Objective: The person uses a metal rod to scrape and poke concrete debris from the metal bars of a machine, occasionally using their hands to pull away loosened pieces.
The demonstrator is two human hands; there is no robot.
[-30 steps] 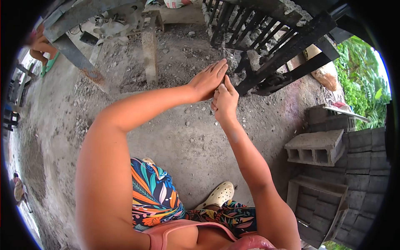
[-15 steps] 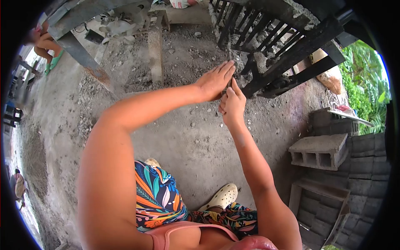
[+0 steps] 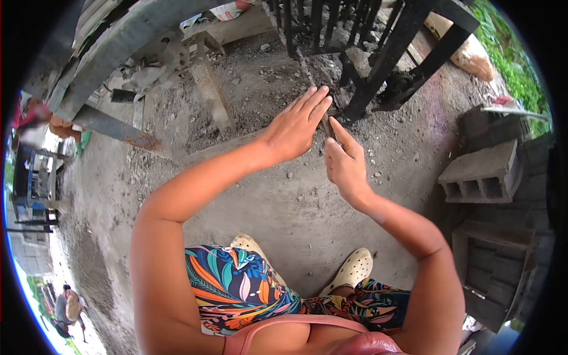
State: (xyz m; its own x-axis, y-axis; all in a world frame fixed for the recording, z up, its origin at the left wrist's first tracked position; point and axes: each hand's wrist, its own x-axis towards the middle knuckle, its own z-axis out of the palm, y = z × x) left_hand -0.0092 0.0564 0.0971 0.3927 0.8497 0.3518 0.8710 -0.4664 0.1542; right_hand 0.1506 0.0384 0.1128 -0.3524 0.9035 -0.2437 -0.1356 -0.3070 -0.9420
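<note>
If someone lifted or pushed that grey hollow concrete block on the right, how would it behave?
The grey hollow concrete block is probably heavy, being concrete, though its openings should lighten it somewhat. Its flat sides suggest scraping rather than rolling. The thin walls between openings might chip if knocked.

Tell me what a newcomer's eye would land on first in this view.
Probably the two bare hands near the middle, close together above the gritty ground: the left hand with fingers stretched out, the right hand with its index finger extended. Next come the brightly patterned trousers at the bottom, and the black barred metal frame at the top, right of centre.
</note>
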